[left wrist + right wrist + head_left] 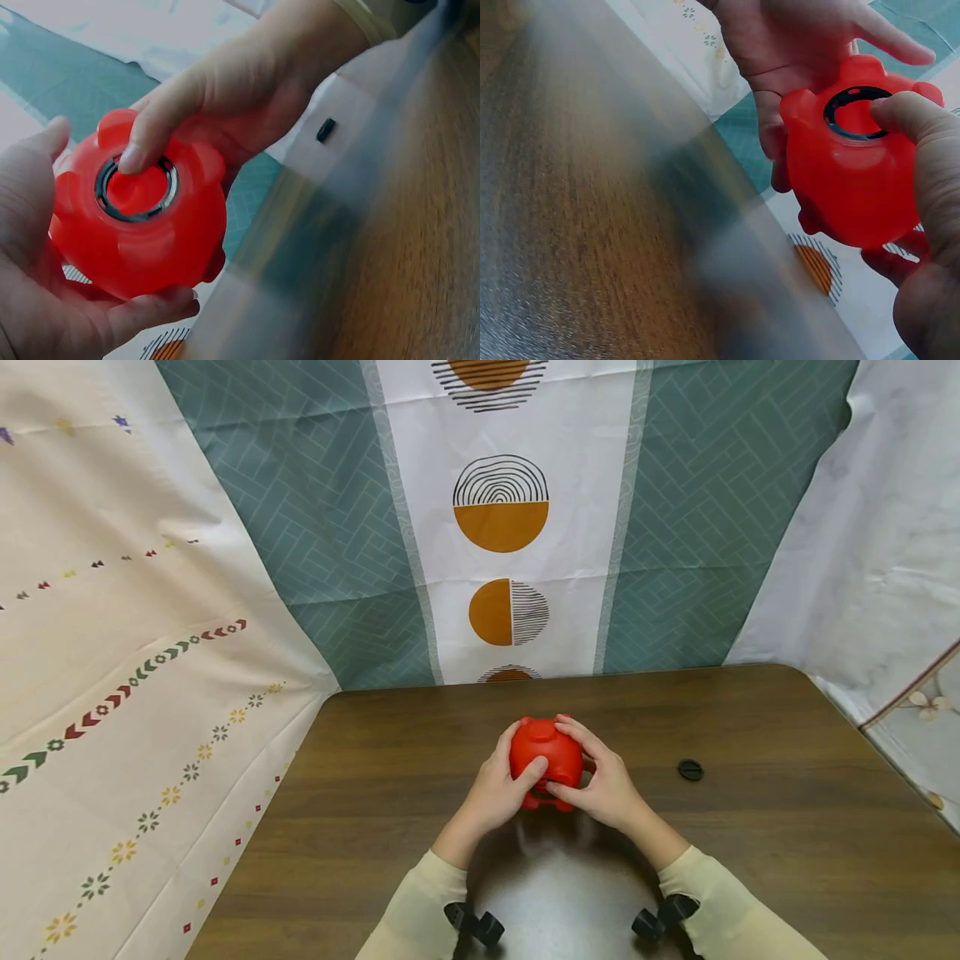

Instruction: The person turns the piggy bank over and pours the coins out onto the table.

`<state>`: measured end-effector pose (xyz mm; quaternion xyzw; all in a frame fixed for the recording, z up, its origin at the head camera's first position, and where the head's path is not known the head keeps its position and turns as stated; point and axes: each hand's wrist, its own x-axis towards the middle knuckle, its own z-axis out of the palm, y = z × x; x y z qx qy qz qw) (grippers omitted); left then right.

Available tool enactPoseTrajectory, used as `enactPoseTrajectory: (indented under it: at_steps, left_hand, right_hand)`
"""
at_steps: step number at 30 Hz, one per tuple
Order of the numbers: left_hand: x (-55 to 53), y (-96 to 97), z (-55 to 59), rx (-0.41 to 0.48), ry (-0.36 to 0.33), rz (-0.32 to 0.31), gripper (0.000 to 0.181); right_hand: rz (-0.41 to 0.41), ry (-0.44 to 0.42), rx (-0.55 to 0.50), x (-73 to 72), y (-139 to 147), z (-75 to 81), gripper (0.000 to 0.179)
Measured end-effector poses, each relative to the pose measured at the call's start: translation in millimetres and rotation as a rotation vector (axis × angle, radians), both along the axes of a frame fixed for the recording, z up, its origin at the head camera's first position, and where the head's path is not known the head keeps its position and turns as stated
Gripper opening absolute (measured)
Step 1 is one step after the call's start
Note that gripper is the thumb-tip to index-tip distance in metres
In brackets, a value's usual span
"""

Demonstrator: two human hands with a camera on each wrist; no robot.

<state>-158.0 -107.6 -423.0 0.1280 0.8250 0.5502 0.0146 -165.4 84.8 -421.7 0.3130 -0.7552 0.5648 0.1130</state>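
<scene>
A shiny red piggy bank (542, 745) is held up over the table between both hands. The left hand (495, 789) grips one side of it, fingers wrapped around the body. On the opposite side the right hand (611, 789) holds it, and its thumb touches a black ring (136, 216) around the round opening in the belly. Short stubby feet stand out around that opening in both wrist views. To the right on the table lies a round black plug (691, 769), apart from both hands.
The brown wooden table (375, 843) carries a bright glare near its front. Behind it hangs a green and white patterned cloth (502, 560). A cream embroidered cloth (135, 652) drapes the left side, and a white cloth (885, 527) the right.
</scene>
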Motion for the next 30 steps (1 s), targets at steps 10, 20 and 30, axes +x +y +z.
enactPoseTrajectory:
  at_steps: [10, 20, 30]
  left_hand:
    - [-0.8, 6.2, -3.9, 0.151, -0.040, 0.057, 0.071]
    - [-3.2, 7.3, -6.9, 0.076, 0.170, 0.126, 0.080]
    - [-1.2, 12.0, -11.9, 0.017, 0.129, 0.150, 0.088]
  right_hand:
    - [0.096, -0.112, -0.009, -6.2, 5.8, -7.4, 0.075]
    - [0.167, -0.296, -0.118, -23.3, 8.1, -31.1, 0.080]
    - [0.099, -0.392, -0.127, -23.6, 12.0, -30.4, 0.076]
